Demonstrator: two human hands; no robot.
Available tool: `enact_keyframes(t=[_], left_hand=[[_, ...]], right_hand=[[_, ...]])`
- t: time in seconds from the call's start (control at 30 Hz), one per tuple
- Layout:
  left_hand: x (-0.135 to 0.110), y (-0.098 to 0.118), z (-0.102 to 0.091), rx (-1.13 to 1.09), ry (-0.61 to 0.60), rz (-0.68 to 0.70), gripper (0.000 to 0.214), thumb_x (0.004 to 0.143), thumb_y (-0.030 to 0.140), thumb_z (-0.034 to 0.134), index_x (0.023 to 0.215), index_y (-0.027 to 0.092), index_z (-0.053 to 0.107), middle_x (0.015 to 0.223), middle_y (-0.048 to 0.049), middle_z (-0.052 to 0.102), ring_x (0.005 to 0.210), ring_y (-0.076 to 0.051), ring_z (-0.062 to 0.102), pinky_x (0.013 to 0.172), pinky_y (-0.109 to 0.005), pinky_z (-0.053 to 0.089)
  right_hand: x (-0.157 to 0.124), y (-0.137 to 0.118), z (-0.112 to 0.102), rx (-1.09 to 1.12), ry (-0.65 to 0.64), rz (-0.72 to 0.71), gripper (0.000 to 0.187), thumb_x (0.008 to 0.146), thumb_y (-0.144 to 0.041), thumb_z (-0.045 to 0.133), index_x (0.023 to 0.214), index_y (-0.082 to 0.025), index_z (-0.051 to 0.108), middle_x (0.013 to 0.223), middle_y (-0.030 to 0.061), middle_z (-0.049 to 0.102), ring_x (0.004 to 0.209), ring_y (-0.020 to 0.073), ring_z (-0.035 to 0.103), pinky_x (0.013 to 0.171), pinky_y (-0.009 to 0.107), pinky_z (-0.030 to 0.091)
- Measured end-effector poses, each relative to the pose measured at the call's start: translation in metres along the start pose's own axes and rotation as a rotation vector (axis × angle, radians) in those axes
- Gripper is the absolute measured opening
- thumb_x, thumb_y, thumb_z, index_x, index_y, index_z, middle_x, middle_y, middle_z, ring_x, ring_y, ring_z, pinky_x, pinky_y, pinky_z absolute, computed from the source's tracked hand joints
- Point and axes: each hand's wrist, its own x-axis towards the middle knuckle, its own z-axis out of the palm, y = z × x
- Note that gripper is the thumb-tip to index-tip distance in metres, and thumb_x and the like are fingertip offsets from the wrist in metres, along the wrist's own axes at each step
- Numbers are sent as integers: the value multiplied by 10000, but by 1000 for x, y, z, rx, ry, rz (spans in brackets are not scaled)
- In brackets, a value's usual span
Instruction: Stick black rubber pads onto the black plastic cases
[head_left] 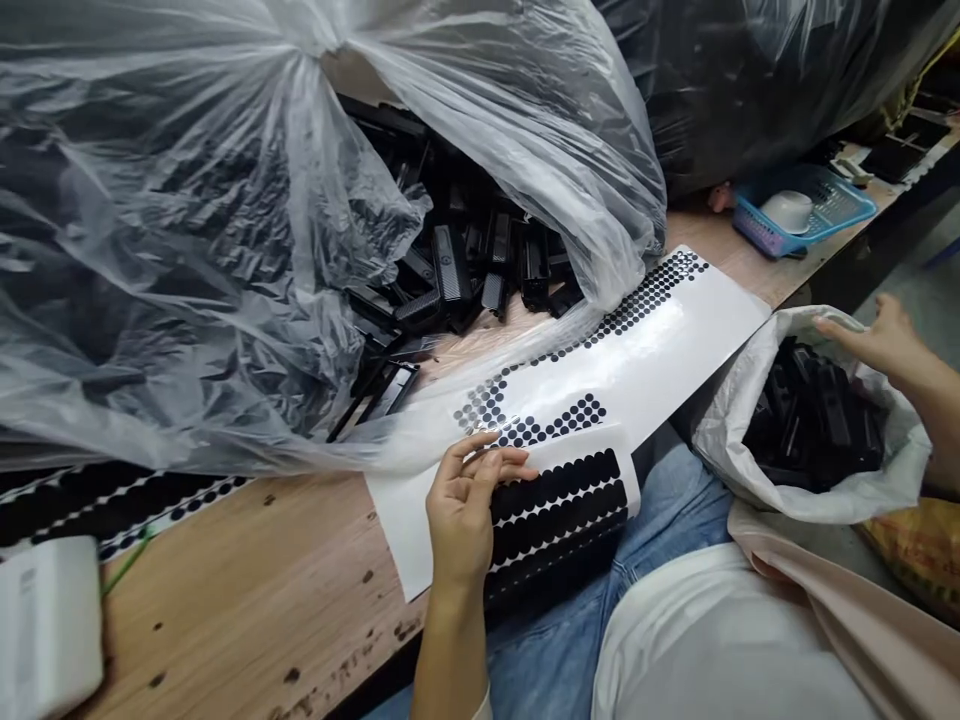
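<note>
My left hand (466,505) is over a white sheet of round black stickers (562,500), which curls down over the bench edge towards my lap. Its thumb and fingers are drawn together near the top row of dots; anything between them is too small to make out. To the right, my right hand (881,340) is at the rim of a white sack (720,430), fingers apart and nothing in them. Glossy black plastic parts (821,420) fill the sack. More black plastic parts (454,265) spill from a large clear plastic bag (247,220) onto the bench.
The wooden bench (247,590) runs diagonally across the view. A white box-like object (49,625) and another dotted sheet (180,510) are at the left. A blue basket (832,195) holding a white bowl (787,212) stands at far right, near a dark full bag (750,90).
</note>
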Motion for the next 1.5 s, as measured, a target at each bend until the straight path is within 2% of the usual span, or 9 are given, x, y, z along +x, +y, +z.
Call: enact_keyframes(t=[0.13, 0.37, 0.6, 0.73, 0.9, 1.1, 1.27, 1.4, 1.5], left_hand=[[-5, -2, 2, 37, -9, 37, 396, 956, 520, 799, 1134, 189, 675, 873, -43, 815, 700, -204, 801, 844, -345, 621], [-20, -11, 11, 233, -51, 201, 224, 1022, 409, 720, 1119, 207, 730, 914, -46, 811, 731, -184, 803, 753, -292, 616], [-27, -20, 12, 396, 6, 432, 121, 987, 327, 745, 991, 208, 768, 811, -27, 784, 554, -118, 645, 563, -245, 520], [-23, -16, 8, 89, 40, 226, 204, 1016, 396, 705, 1017, 194, 732, 772, -12, 753, 497, -101, 631, 528, -230, 518], [-18, -11, 5, -133, 75, 121, 267, 990, 419, 743, 1061, 169, 680, 765, -4, 733, 535, -106, 670, 620, -247, 582], [-17, -11, 7, -188, 91, 95, 513, 921, 370, 834, 1333, 205, 578, 1060, -44, 745, 747, -140, 751, 759, -316, 660], [-17, -12, 8, -164, 74, 74, 384, 943, 397, 808, 1220, 185, 649, 1045, -50, 715, 741, -131, 746, 761, -305, 655], [-18, -11, 6, -165, 60, 67, 367, 937, 455, 821, 1135, 176, 688, 992, -48, 716, 742, -142, 747, 758, -303, 648], [-18, -10, 5, -215, 42, 63, 488, 958, 589, 784, 1198, 177, 680, 957, -54, 753, 746, -164, 757, 748, -310, 644]], right_hand=[[24, -40, 58, -175, 255, -62, 389, 897, -515, 856, 1184, -312, 689, 1311, 170, 737, 1265, 428, 657, 1051, 565, 488], [68, -146, 243, -286, -184, -635, 245, 985, -325, 685, 1202, -232, 754, 1252, 143, 761, 1231, 379, 666, 1089, 568, 502], [109, -181, 357, -468, -274, -535, 620, 858, -479, 832, 1323, -102, 669, 1279, 265, 729, 1173, 459, 632, 985, 559, 502], [117, -183, 364, -438, -316, -514, 535, 876, -275, 765, 1385, -144, 664, 1095, 179, 810, 1118, 416, 703, 997, 525, 512], [108, -194, 323, -241, -272, -438, 234, 961, -271, 630, 1171, -200, 704, 1013, 106, 836, 924, 279, 784, 898, 413, 597], [82, -200, 292, -161, -467, -555, 528, 902, -261, 683, 1430, -242, 669, 1095, 99, 791, 1005, 307, 756, 871, 445, 616], [98, -187, 321, -461, -335, -616, 606, 897, -310, 727, 1493, -204, 684, 1355, 196, 630, 1058, 359, 705, 821, 496, 620], [103, -189, 323, -254, -282, -514, 331, 871, -213, 707, 1179, -206, 827, 1217, 131, 729, 892, 275, 740, 893, 492, 648], [84, -202, 298, -36, -106, -618, 333, 879, -124, 644, 1123, -242, 838, 1176, 114, 760, 1068, 312, 758, 906, 473, 671]])
